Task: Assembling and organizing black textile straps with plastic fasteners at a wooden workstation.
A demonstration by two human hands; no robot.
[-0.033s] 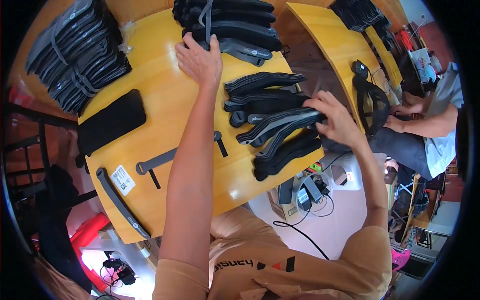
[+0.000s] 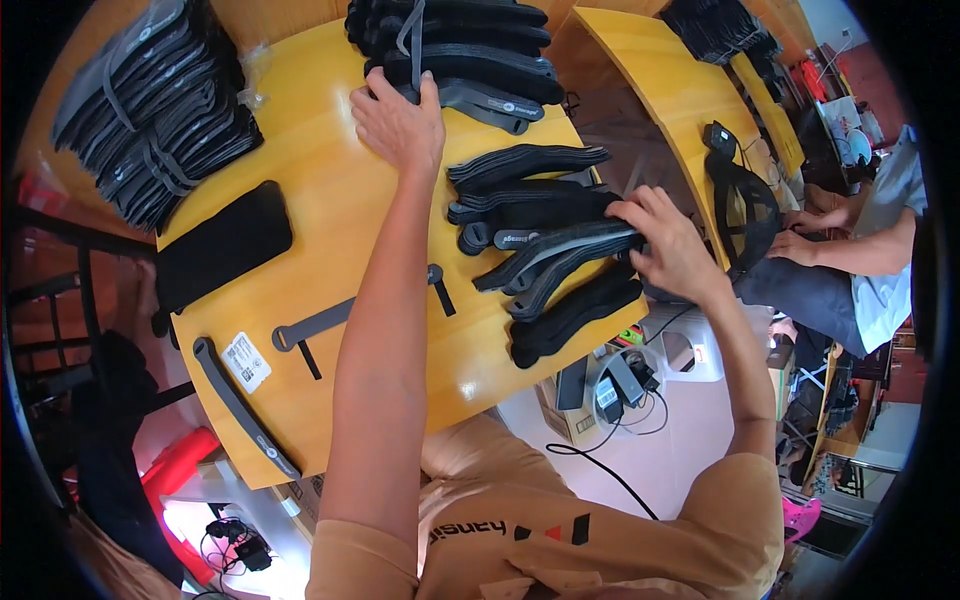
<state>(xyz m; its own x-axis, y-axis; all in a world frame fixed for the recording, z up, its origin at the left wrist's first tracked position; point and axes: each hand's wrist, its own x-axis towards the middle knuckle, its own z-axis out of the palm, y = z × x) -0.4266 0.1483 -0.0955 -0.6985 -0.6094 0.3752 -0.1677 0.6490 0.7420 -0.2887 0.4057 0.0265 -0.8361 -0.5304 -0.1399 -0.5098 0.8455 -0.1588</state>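
Note:
At the table's far edge, my left hand (image 2: 400, 122) grips the near left end of a bundle of black straps (image 2: 470, 60), its thumb beside the grey band around them. My right hand (image 2: 672, 243), fingers curled, holds the right end of a fanned stack of black straps (image 2: 560, 262). Farther back lie more strap stacks (image 2: 535, 165), and a nearer stack (image 2: 575, 322) sits by the table's right edge. One strap with narrow side tabs (image 2: 320, 322) lies flat, partly under my left forearm. Another single strap (image 2: 240, 405) lies along the left edge.
Banded black pieces (image 2: 160, 110) stand piled at the back left, near a flat black pad (image 2: 225, 245). A white label (image 2: 245, 361) lies by the single strap. Below the table's right side are cables and adapters (image 2: 625, 385). A co-worker's hands (image 2: 800, 235) work at the right.
The stack in my right hand has shifted slightly, and more of the printed strap behind it shows. My left hand has not visibly moved.

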